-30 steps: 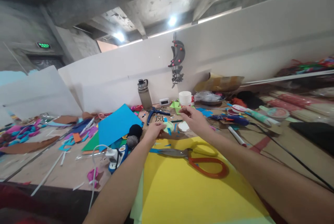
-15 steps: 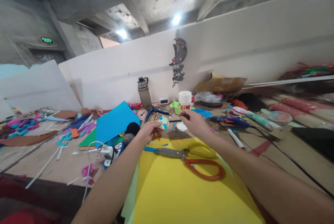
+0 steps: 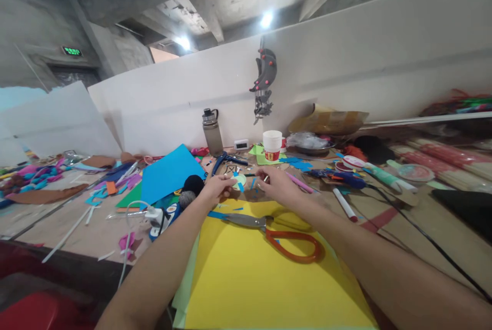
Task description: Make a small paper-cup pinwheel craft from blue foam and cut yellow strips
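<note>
My left hand (image 3: 218, 187) is closed in a pinch at the edge of a pale green round disc (image 3: 239, 180) with blue paper strips on it. My right hand (image 3: 275, 182) is closed on a white round disc (image 3: 266, 179), turned nearly edge-on and mostly hidden by the fingers. Small blue paper scraps (image 3: 253, 183) lie between the hands. Nearer to me, large scissors (image 3: 251, 221) with orange and yellow handles rest on a stack of yellow paper (image 3: 269, 289).
Behind the hands stand white paper cups (image 3: 272, 141), a grey bottle (image 3: 212, 132) and a blue glue gun (image 3: 225, 162). Blue card (image 3: 171, 179) and a black pompom (image 3: 193, 184) lie left. A second tool (image 3: 346, 178) with a black cable and a white marker (image 3: 345, 204) lie right.
The white disc that lay flat beneath my right hand is now up between its fingers. My right hand has shifted slightly left; a pink stick now shows beside it. The view has shifted slightly.
</note>
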The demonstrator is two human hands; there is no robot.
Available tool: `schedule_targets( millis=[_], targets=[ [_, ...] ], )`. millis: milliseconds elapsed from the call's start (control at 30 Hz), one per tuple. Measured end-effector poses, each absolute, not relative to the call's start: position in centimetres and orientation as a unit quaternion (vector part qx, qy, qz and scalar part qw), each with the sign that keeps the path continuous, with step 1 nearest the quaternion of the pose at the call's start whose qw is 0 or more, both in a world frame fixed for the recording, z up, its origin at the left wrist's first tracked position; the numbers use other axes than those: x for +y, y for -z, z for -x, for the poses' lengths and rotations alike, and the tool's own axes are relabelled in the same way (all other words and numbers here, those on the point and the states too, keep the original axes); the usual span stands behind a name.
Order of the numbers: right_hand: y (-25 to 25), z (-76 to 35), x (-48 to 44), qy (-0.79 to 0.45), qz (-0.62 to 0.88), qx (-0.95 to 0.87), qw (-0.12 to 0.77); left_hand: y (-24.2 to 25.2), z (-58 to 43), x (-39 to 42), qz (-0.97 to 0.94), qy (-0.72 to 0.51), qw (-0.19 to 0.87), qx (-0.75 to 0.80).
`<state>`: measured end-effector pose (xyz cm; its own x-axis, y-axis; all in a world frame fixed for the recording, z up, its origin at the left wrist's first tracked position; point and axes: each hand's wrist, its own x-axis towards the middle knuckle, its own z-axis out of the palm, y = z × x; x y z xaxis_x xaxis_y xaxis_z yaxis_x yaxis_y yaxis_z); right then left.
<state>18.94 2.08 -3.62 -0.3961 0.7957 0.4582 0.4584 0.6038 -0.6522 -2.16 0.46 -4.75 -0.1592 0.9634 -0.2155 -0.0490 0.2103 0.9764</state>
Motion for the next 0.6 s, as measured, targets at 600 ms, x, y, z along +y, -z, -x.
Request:
schedule_targets(
  millis=[600],
  targets=[
    [4.4, -17.8, 1.5, -0.3, 0.335, -0.812, 0.371, 3.9, 0.6, -0.6, -0.412, -0.477, 0.571, 0.527]
  ],
)
